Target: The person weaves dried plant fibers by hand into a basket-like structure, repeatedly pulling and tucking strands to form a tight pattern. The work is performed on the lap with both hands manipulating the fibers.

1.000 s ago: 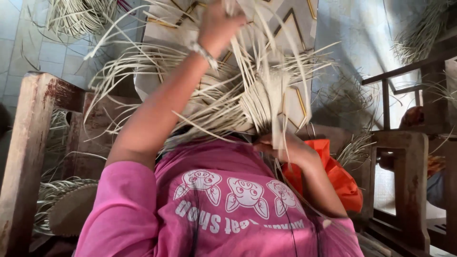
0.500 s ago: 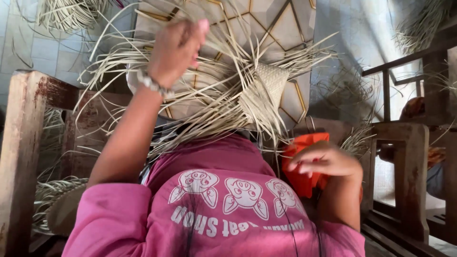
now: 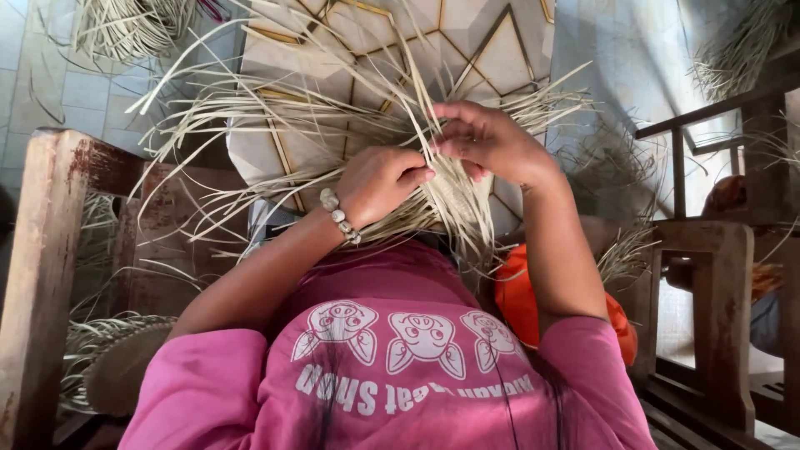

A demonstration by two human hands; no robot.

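A half-woven piece of pale straw (image 3: 454,196) rests on my lap, with long loose strands fanning out to the left and right. My left hand (image 3: 379,183), a bead bracelet at its wrist, is closed on strands at the left side of the woven patch. My right hand (image 3: 487,142) pinches a few strands just above the patch, fingers touching the left hand's fingertips. I wear a pink shirt (image 3: 392,367) with a cartoon print.
A wooden chair arm (image 3: 50,250) stands at my left and another wooden frame (image 3: 708,275) at my right. An orange cloth (image 3: 521,300) lies beside my right elbow. A bundle of straw (image 3: 133,29) sits on the tiled floor, and a woven round piece (image 3: 117,367) lies low at the left.
My left hand came down from high above the straw to the woven patch. My right hand rose from beside the orange cloth and met it on the strands.
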